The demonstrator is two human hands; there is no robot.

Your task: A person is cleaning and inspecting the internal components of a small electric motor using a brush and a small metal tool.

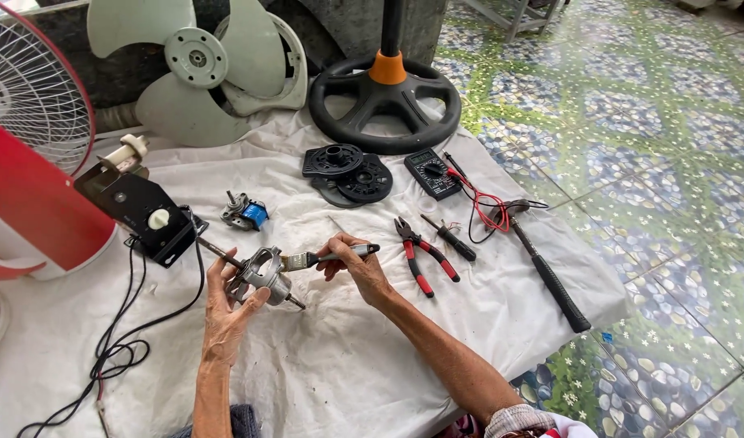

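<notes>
The left hand grips the fan motor, judged heavy, rigid metal, by its housing; the right hand grips the light paintbrush by its handle.

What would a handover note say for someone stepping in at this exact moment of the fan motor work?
Left hand: holds the metal motor part with its shaft just above the white cloth.
Right hand: grips a small brush, bristles against the motor part.
Nearby: red-handled pliers, screwdriver, hammer and multimeter lie to the right; a small blue-wound coil, black round plates and the black switch box lie behind.
Done: the fan is apart; blade and base are set aside.
Left: how far brushing has got cannot be told; nothing is reassembled.
</notes>
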